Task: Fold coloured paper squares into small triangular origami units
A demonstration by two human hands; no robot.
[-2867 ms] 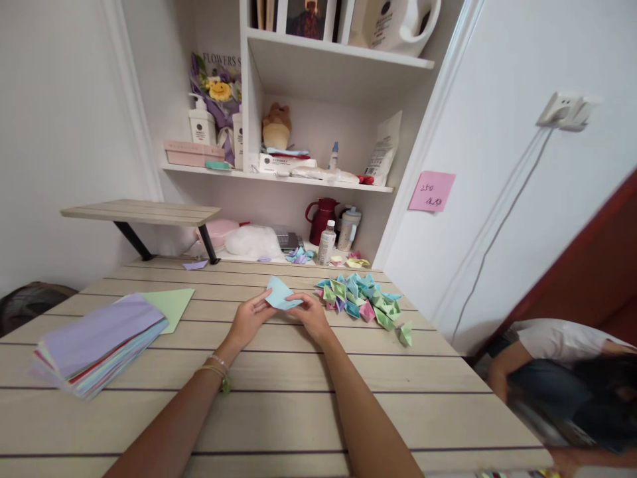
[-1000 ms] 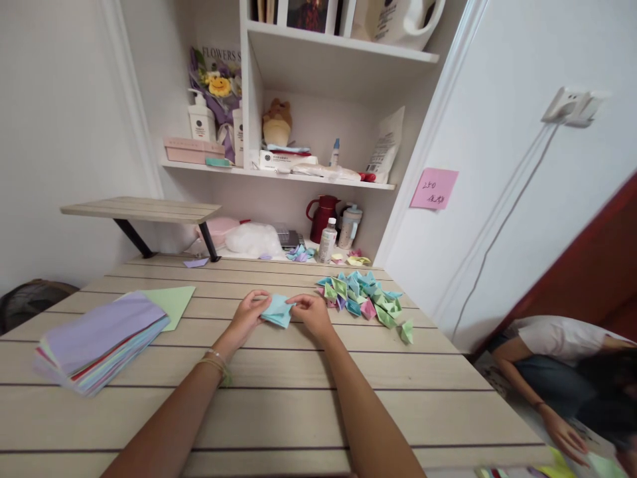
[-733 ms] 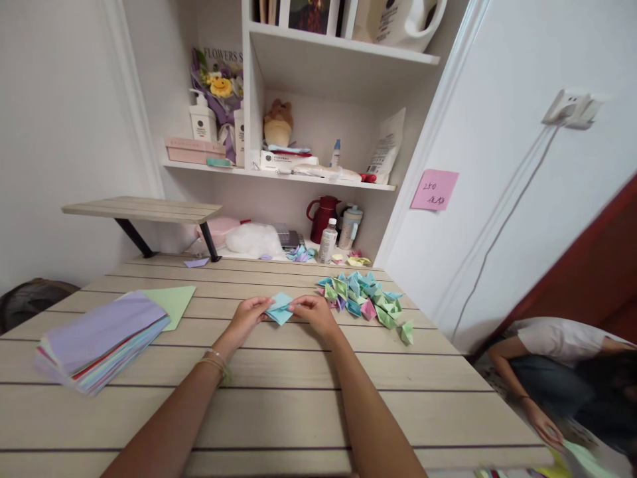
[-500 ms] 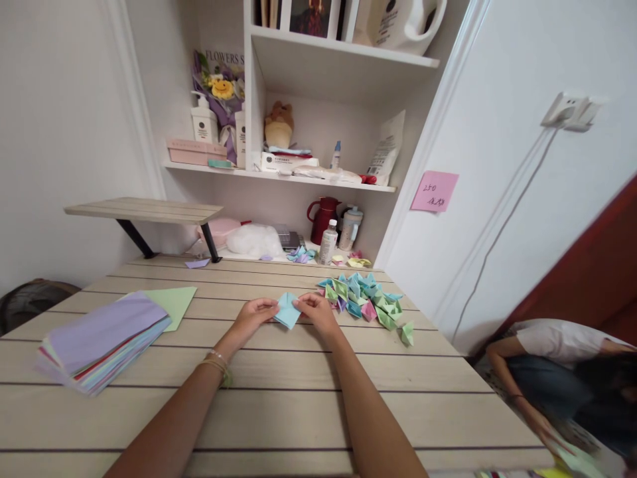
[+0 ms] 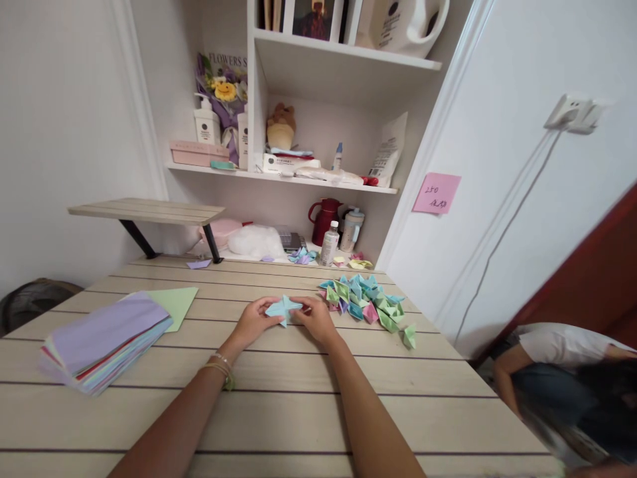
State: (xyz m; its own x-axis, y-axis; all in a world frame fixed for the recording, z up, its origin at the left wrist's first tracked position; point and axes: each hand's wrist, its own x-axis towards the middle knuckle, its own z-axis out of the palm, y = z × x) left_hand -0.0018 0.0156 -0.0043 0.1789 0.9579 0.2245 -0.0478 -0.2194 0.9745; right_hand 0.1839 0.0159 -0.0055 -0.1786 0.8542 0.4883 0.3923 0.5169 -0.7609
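Between my hands, over the middle of the slatted table [image 5: 279, 418], is a light blue folded paper [image 5: 283, 307] with points sticking out to the sides, top and bottom. My left hand [image 5: 255, 323] pinches its left side. On the right side, my right hand [image 5: 314, 318] grips it with thumb and fingers. To the right of my right hand lies a pile of folded paper boats [image 5: 368, 297] in blue, green, pink and purple. One green paper boat [image 5: 409, 336] sits apart at the pile's near right.
A fanned stack of coloured paper [image 5: 109, 332] lies at the left, with a green sheet [image 5: 183, 305] partly under it. A small raised shelf [image 5: 146, 211] stands at the back left. Behind the table are a clear bottle [image 5: 329, 245] and a red jug [image 5: 326, 222]. A person [image 5: 562, 372] crouches at right.
The blue paper went from a flat folded piece to a compact square, and now to a shape with points spread outward. Both hands stay on it. The person at right has moved an arm.
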